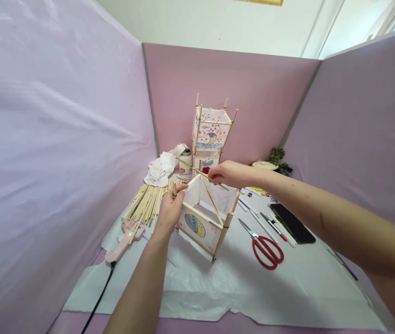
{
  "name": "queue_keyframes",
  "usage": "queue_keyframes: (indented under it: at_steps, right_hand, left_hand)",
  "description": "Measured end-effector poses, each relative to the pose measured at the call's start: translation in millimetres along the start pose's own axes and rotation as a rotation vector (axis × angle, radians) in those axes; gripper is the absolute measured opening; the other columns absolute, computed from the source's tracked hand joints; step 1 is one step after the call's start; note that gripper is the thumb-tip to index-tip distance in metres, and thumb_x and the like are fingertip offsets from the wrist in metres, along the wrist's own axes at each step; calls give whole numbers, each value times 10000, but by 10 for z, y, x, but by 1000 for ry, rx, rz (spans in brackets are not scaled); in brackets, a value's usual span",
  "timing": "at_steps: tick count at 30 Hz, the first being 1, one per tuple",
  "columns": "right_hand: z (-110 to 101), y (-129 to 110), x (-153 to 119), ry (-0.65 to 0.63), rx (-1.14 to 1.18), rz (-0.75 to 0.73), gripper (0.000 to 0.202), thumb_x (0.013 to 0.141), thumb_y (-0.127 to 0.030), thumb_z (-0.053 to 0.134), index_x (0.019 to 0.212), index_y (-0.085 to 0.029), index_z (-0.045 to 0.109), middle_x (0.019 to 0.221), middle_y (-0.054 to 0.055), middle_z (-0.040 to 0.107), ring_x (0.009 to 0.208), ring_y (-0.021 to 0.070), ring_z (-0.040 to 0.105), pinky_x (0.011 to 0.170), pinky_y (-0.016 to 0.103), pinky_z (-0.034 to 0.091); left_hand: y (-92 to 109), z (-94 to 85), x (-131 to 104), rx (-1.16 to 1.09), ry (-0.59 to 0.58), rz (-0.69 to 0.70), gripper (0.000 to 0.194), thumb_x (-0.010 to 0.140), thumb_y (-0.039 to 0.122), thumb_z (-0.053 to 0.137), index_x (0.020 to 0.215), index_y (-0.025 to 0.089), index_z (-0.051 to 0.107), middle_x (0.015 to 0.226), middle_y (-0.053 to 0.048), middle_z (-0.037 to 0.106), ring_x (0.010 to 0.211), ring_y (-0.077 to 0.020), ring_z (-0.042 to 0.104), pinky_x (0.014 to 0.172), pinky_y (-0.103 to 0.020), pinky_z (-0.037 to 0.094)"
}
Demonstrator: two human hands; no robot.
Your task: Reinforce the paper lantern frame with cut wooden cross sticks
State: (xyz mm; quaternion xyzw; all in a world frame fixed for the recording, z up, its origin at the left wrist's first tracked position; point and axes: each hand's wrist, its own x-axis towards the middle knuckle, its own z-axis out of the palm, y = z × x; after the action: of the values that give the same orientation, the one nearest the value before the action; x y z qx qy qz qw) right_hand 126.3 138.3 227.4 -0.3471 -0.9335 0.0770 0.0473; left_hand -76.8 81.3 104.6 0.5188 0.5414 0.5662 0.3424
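Note:
A box-shaped lantern frame (214, 232) of wooden sticks and painted white paper is tilted in front of me, open at the top. My left hand (172, 204) is closed around its left corner post. One thin stick runs diagonally across the frame's top. In my right hand (223, 174), a slim wooden stick (197, 171) is pinched above the frame's far edge; I cannot tell whether it touches the frame. Behind stands a taller, similar paper-and-stick lantern (213, 134) with a painted bird. Something small and red shows beside my right fingers.
Left of the frame lie a bundle of wooden sticks (145, 202), a pink glue gun (124, 243) with a black cord, crumpled white paper (161, 169) and a white jar (185, 162). On the right are red-handled scissors (267, 250), several pens (281, 227) and a black phone (292, 223).

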Motion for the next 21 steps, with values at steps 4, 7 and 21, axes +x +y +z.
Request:
queue_keyframes:
  at_steps: [4,7,21]
  right_hand:
    - [41,47,1,-83,-22,-24,165,786,-132,464,794,-184,620,785,9,661,668,122,519,589,235,304]
    - [43,34,-20,-138,-30,-2,168,779,-131,456,777,-194,612,779,2,662,652,119,520,582,239,301]
    - [153,-37,-75,-218,-264,28,147,770,-117,472,684,-197,561,626,-1,529,533,110,394,513,257,231]
  left_hand:
    - [9,-26,5,-5,-39,4,338,824,368,515,1084,205,657,1071,-45,662,950,-213,590,772,-287,433]
    - [10,-30,8,16,-39,22,340,833,370,511,1088,203,661,1114,-48,651,1002,-220,577,823,-298,424]
    - [104,-290,-23,-161,-406,-10,323,759,362,689,1022,184,629,1022,-51,638,952,-206,576,802,-297,448]
